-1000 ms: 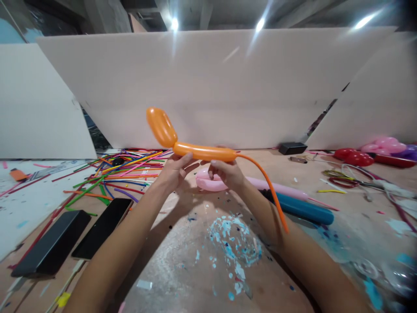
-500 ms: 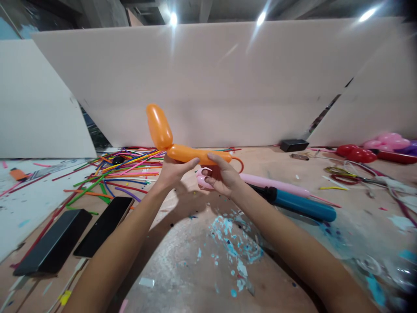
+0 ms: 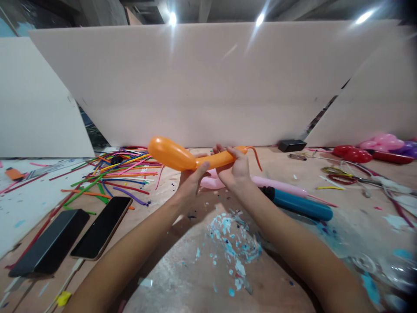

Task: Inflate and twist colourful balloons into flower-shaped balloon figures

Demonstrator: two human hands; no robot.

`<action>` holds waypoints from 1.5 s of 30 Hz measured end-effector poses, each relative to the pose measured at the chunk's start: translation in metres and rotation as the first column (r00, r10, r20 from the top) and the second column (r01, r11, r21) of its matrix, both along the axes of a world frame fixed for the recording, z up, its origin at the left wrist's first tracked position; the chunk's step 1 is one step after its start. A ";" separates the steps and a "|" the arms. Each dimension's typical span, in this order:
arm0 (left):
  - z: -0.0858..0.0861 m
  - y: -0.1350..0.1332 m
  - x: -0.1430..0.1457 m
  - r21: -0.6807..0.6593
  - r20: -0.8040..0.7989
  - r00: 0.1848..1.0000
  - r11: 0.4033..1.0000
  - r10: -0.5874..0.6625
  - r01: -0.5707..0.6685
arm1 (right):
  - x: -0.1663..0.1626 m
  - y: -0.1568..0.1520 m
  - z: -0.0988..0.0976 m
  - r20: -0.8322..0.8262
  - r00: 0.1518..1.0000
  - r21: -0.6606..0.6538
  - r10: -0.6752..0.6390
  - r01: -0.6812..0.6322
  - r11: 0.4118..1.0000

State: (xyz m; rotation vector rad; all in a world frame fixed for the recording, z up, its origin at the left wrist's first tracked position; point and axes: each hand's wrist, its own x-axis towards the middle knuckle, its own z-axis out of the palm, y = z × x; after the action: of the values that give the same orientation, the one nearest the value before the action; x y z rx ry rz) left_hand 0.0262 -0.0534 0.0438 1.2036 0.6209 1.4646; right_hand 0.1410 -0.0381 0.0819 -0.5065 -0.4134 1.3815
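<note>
An orange modelling balloon is held above the table, its thick looped end to the left and a thin uninflated tail curling down at the right. My left hand grips it just right of the twisted joint, thumb on the near side. Further right, my right hand is closed round the long straight section near the tail. Below and behind the right hand lies a pink long balloon. A blue balloon pump rests beside it, its dark nozzle end partly hidden by my right wrist.
Uninflated balloons in several colours spread at the left. A phone and a dark box lie nearer. At right are scissors, red balloons and pink balloons. White boards stand behind; blue flakes dot the table.
The balloon's thick end has swung down from upright to nearly level. Both hands have shifted right with it, and my right fingers have closed further round the straight section.
</note>
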 end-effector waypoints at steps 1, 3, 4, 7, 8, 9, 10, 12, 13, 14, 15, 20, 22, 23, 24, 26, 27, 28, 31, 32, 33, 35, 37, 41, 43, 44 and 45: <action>-0.001 -0.002 0.000 -0.047 -0.067 0.993 0.994 -0.097 0.094 | 0.009 0.004 0.003 0.012 1.000 0.007 -0.019 0.019 1.000; 0.005 -0.009 -0.006 -0.170 -0.348 0.837 0.906 -0.423 0.387 | 0.030 0.013 0.008 0.078 0.989 0.043 -0.128 0.125 0.991; 0.011 -0.015 -0.010 -0.260 -0.479 0.639 0.793 -0.602 0.551 | 0.041 0.018 0.010 0.119 0.970 0.069 -0.212 0.205 0.976; 0.039 -0.040 -0.019 -0.390 -0.580 0.150 0.435 -0.801 0.812 | 0.068 0.025 0.017 0.248 0.888 0.160 -0.387 0.356 0.920; 0.048 -0.048 -0.020 -0.288 -0.622 0.277 0.543 -0.732 0.789 | 0.070 0.023 0.019 0.297 0.875 0.188 -0.383 0.339 0.922; 0.055 -0.054 -0.020 -0.115 -0.679 0.496 0.746 -0.541 0.656 | 0.069 0.018 0.022 0.344 0.871 0.212 -0.351 0.292 0.933; 0.059 -0.057 -0.018 0.073 -0.682 0.683 0.904 -0.262 0.420 | 0.064 0.011 0.024 0.387 0.874 0.230 -0.294 0.218 0.948; 0.057 -0.055 -0.014 0.242 -0.631 0.772 0.965 0.078 0.099 | 0.044 -0.008 0.029 0.443 0.885 0.245 -0.140 0.030 0.969; 0.053 -0.052 -0.012 0.215 -0.643 0.762 0.972 0.070 0.092 | 0.032 -0.018 0.031 0.460 0.887 0.235 -0.040 -0.078 0.969; 0.046 -0.048 -0.009 0.130 -0.666 0.745 0.978 -0.037 0.164 | 0.021 -0.028 0.032 0.472 0.880 0.225 0.048 -0.173 0.959; 0.039 -0.044 -0.007 0.012 -0.659 0.728 0.966 -0.187 0.258 | 0.012 -0.035 0.033 0.481 0.871 0.219 0.104 -0.234 0.947; 0.008 -0.035 0.006 -0.347 -0.265 0.775 0.806 -0.574 0.479 | 0.000 -0.034 0.024 0.436 0.874 0.103 0.214 -0.284 0.953; 0.002 -0.034 0.008 -0.335 -0.297 0.773 0.819 -0.561 0.466 | 0.003 -0.023 0.018 0.401 0.863 0.027 0.308 -0.347 0.937; 0.000 -0.034 0.008 -0.317 -0.341 0.760 0.829 -0.553 0.461 | 0.004 -0.019 0.015 0.385 0.855 0.002 0.346 -0.376 0.927; 0.000 -0.033 0.008 -0.299 -0.382 0.747 0.837 -0.545 0.458 | 0.004 -0.016 0.013 0.372 0.853 -0.011 0.367 -0.392 0.920; 0.001 -0.033 0.007 -0.269 -0.447 0.720 0.848 -0.530 0.457 | 0.004 -0.014 0.010 0.348 0.867 -0.007 0.357 -0.378 0.926; 0.001 -0.032 0.007 -0.253 -0.471 0.721 0.861 -0.509 0.442 | 0.003 -0.014 0.010 0.341 0.877 0.000 0.340 -0.361 0.932; 0.002 -0.032 0.008 -0.238 -0.493 0.728 0.879 -0.476 0.414 | 0.001 -0.015 0.010 0.337 0.886 0.010 0.319 -0.342 0.940; -0.001 -0.032 0.011 -0.196 -0.551 0.748 0.928 -0.371 0.317 | -0.003 -0.018 0.011 0.335 0.902 0.017 0.274 -0.296 0.955; -0.002 -0.031 0.012 -0.184 -0.566 0.747 0.937 -0.348 0.297 | -0.004 -0.018 0.010 0.336 0.905 0.013 0.260 -0.281 0.960; -0.004 -0.030 0.012 -0.173 -0.584 0.741 0.943 -0.332 0.285 | -0.005 -0.018 0.010 0.337 0.909 0.009 0.246 -0.264 0.964; -0.007 -0.029 0.012 -0.155 -0.616 0.722 0.948 -0.314 0.280 | -0.007 -0.017 0.008 0.338 0.915 0.009 0.219 -0.236 0.972; -0.009 -0.027 0.011 -0.145 -0.640 0.706 0.950 -0.304 0.278 | -0.009 -0.016 0.007 0.336 0.922 0.024 0.194 -0.214 0.976; -0.006 -0.027 0.009 -0.138 -0.672 0.684 0.956 -0.283 0.259 | -0.009 -0.016 0.005 0.333 0.929 0.058 0.158 -0.188 0.980; -0.004 -0.028 0.010 -0.140 -0.679 0.680 0.957 -0.278 0.252 | -0.009 -0.016 0.005 0.337 0.930 0.065 0.146 -0.178 0.982; -0.004 -0.028 0.010 -0.142 -0.680 0.679 0.959 -0.275 0.246 | -0.010 -0.016 0.004 0.339 0.930 0.066 0.140 -0.172 0.983; -0.004 -0.028 0.010 -0.145 -0.683 0.677 0.960 -0.273 0.240 | -0.010 -0.015 0.003 0.341 0.930 0.064 0.134 -0.165 0.984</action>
State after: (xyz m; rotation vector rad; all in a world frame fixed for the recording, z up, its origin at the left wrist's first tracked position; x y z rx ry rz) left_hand 0.0364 -0.0813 0.0398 1.7471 0.9360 0.7078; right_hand 0.1311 -0.0535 0.0851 -0.6480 -0.8048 1.4171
